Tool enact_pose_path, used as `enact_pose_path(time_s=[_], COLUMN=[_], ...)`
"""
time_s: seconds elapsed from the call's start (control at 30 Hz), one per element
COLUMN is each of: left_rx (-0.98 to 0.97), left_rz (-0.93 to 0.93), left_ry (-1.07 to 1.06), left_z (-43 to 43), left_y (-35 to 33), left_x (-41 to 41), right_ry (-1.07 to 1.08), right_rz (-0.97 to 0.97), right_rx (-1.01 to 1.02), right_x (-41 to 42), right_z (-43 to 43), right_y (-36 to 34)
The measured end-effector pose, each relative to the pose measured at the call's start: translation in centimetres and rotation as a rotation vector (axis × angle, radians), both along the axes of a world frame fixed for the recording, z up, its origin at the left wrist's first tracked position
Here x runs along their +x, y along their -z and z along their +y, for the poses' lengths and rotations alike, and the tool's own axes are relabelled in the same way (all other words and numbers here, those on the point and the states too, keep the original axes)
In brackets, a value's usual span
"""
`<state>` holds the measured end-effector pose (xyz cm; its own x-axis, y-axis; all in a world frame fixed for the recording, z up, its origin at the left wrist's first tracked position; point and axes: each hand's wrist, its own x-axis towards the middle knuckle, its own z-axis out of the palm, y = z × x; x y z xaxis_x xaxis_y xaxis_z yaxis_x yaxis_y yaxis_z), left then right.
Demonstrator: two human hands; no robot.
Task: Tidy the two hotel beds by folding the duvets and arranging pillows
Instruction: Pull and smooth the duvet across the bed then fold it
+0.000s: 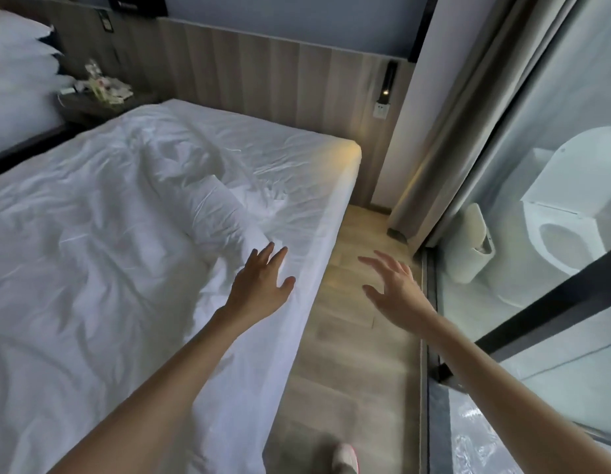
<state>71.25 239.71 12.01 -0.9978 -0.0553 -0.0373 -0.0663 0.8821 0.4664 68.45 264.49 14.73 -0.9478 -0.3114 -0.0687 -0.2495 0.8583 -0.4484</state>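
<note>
Two white beds. Rumpled duvet [102, 241] heaped across the near bed [317, 234], filling the frame from 7 to 11 o'clock, one bunched ridge running toward centre. Uncovered fitted sheet [270, 148] at 12 to 1 o'clock, up to the wooden headboard panel [263, 70]. Left hand [263, 282] just below centre, over the duvet's edge by the mattress side, fingers straight and spread, gripping nothing; contact with the fabric impossible to tell. Right hand [393, 289] at 3 o'clock of the left, apart from the bed, above the wooden floor [348, 354], fingers fanned and slightly bent, empty. Stacked pillows [20, 59] on the far bed [10, 124] at 10 o'clock. Cluttered nightstand [102, 104] between the beds at 11. Curtain [451, 131], glass wall [571, 80] and toilet [571, 206] at 2 to 4 o'clock.
</note>
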Motion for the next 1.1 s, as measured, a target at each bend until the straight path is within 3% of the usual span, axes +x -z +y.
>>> enact_pose_path(time_s=[0.47, 0.73, 1.1], left_rx=[0.006, 0.121, 0.256], left_rz=[-0.112, -0.132, -0.306], left_ry=[-0.322, -0.461, -0.540], left_z=[-6.4, -10.1, -15.6], left_y=[3.0, 6.4, 11.7], left_x=[-27.1, -36.1, -47.7], right_ry=[-0.300, -0.398, -0.491], right_rz=[-0.104, -0.197, -0.208], right_rx=[0.050, 0.078, 0.089], right_x=[-36.1, -47.7, -60.9], right_z=[-8.3, -12.5, -19.2], right_y=[2.6, 5.5, 10.8])
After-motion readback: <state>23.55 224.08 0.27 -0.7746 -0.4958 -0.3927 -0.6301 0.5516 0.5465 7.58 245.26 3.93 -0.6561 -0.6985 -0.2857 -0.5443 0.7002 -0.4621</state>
